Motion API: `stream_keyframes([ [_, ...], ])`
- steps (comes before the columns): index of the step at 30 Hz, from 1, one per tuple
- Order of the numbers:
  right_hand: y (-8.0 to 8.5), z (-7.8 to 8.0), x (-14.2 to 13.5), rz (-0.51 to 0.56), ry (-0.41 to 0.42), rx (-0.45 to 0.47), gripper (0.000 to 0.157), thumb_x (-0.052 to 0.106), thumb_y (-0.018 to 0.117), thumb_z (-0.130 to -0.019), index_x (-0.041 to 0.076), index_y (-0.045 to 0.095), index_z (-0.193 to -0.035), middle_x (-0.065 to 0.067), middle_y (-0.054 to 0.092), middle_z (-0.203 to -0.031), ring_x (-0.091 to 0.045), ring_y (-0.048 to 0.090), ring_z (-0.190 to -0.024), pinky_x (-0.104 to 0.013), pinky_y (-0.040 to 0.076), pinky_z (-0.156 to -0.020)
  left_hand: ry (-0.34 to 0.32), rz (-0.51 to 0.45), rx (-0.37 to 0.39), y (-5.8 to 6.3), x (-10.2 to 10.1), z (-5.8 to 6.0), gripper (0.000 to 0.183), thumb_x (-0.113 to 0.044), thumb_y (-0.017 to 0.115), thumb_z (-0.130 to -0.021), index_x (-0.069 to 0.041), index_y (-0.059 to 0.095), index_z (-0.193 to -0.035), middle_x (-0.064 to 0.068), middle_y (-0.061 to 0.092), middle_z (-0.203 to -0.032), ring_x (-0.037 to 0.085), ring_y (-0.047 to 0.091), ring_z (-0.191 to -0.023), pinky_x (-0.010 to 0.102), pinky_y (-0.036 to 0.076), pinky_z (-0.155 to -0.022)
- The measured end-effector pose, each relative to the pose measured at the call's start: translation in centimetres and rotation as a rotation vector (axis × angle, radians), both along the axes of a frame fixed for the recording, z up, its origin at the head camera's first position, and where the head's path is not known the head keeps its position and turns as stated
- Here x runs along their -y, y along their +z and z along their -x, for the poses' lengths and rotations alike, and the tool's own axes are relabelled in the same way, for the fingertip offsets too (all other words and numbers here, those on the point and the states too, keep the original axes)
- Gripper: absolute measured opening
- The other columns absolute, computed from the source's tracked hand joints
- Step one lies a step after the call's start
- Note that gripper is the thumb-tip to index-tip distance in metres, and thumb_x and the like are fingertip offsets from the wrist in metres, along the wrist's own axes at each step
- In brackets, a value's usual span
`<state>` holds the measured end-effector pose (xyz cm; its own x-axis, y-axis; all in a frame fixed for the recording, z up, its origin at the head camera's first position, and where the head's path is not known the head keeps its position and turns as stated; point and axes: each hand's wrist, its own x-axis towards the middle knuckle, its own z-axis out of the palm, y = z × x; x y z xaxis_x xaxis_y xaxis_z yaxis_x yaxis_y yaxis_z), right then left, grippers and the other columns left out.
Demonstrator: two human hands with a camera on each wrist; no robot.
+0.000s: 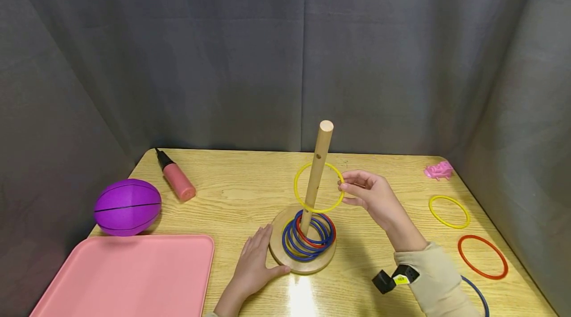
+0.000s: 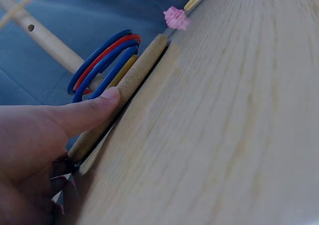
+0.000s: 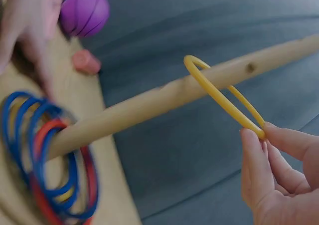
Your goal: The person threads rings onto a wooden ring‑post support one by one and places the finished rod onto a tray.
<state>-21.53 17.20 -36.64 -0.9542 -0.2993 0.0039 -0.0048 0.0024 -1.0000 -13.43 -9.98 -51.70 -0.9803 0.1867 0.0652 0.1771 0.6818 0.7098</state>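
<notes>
My right hand (image 1: pixel 368 193) pinches a yellow ring (image 1: pixel 296 193) between thumb and fingertips. This ring encircles the wooden pole (image 1: pixel 319 156) partway up, as the right wrist view also shows. Low on the same pole lie several blue rings (image 1: pixel 285 245), a red ring (image 1: pixel 334 230) and some yellow, stacked over the round wooden base (image 1: pixel 278 225). With its thumb at the front edge and its fingers along the left side, my left hand (image 1: pixel 254 265) grips that base. In the left wrist view the thumb (image 2: pixel 94 110) presses on the rim, while the other fingers are partly hidden.
On the right of the table lie a yellow ring (image 1: pixel 449 225), a red ring (image 1: pixel 484 275), a blue ring (image 1: pixel 481 297) and a small pink toy (image 1: pixel 438 170). To the left are a pink tray (image 1: pixel 134 277), a purple ball (image 1: pixel 127 207) and a pink hand pump (image 1: pixel 178 181).
</notes>
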Motion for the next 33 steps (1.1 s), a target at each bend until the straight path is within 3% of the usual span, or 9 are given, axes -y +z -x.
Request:
stream_keyframes([
  [3, -1.9, 0.3, -0.2, -0.082, 0.025, 0.023, 0.015, 0.007, 0.06, -0.094, 0.005, 0.063, -0.109, 0.008, 0.064, -0.091, -0.004, 0.065, -0.087, -0.023, 0.06, -0.077, -0.002, -0.004, -0.009, 0.0, 0.0, 0.0, 0.106, -0.045, 0.08, -0.073, 0.0, 0.026, -0.151, 0.021, 0.029, -0.157, 0.04, 0.022, -0.147, 0.06, 0.014, -0.12],
  [10, -5.1, 0.7, -0.5, -0.236, 0.094, 0.059, 0.037, 0.007, 0.061, -0.094, -0.016, 0.052, -0.121, 0.001, 0.064, -0.094, -0.008, 0.064, -0.09, -0.031, 0.061, -0.079, 0.001, -0.003, -0.006, 0.1, 0.0, -0.1, 0.106, -0.046, 0.08, -0.073, 0.0, 0.025, -0.151, 0.022, 0.029, -0.157, 0.04, 0.022, -0.147, 0.06, 0.014, -0.12],
  [17, -7.4, 0.8, -0.4, -0.325, 0.118, 0.077, 0.034, 0.005, 0.061, -0.093, -0.015, 0.056, -0.12, -0.003, 0.063, -0.093, -0.008, 0.064, -0.084, -0.031, 0.062, -0.076, 0.007, 0.021, -0.018, -0.2, 0.0, 0.0, 0.107, -0.047, 0.08, -0.072, 0.001, 0.026, -0.151, 0.022, 0.03, -0.156, 0.04, 0.025, -0.146, 0.059, 0.016, -0.12],
  [22, -8.2, 0.5, -0.4, -0.374, 0.084, 0.066, 0.033, 0.005, 0.062, -0.093, -0.014, 0.059, -0.119, -0.011, 0.067, -0.096, -0.01, 0.067, -0.082, -0.035, 0.062, -0.076, 0.01, 0.019, -0.025, -0.3, 0.0, 0.1, 0.107, -0.047, 0.08, -0.072, 0.0, 0.026, -0.151, 0.022, 0.03, -0.156, 0.04, 0.025, -0.146, 0.059, 0.016, -0.12],
  [27, -8.1, 0.8, -2.4, -0.367, 0.071, 0.027, 0.04, 0.007, 0.062, -0.094, -0.017, 0.054, -0.124, -0.024, 0.066, -0.108, -0.008, 0.067, -0.089, -0.037, 0.061, -0.08, 0.011, 0.019, -0.035, -0.3, 0.0, 0.1, 0.107, -0.047, 0.08, -0.072, 0.001, 0.026, -0.151, 0.022, 0.031, -0.156, 0.04, 0.025, -0.146, 0.059, 0.016, -0.12],
  [30, -7.9, 1.2, -4.6, -0.35, 0.069, -0.011, 0.044, 0.007, 0.06, -0.095, -0.019, 0.049, -0.127, -0.032, 0.062, -0.117, -0.006, 0.067, -0.094, -0.034, 0.06, -0.084, 0.003, 0.017, -0.031, -0.3, 0.0, 0.1, 0.107, -0.048, 0.08, -0.072, 0.001, 0.026, -0.151, 0.022, 0.031, -0.156, 0.04, 0.025, -0.146, 0.059, 0.016, -0.12],
  [33, -7.5, 1.9, -7.0, -0.382, 0.034, -0.077, 0.046, 0.011, 0.06, -0.095, -0.017, 0.049, -0.129, -0.035, 0.058, -0.123, 0.001, 0.065, -0.096, -0.022, 0.057, -0.085, 0.0, 0.02, -0.025, -0.2, 0.1, 0.0, 0.107, -0.047, 0.08, -0.072, 0.001, 0.026, -0.151, 0.022, 0.031, -0.156, 0.04, 0.025, -0.146, 0.059, 0.016, -0.12],
])
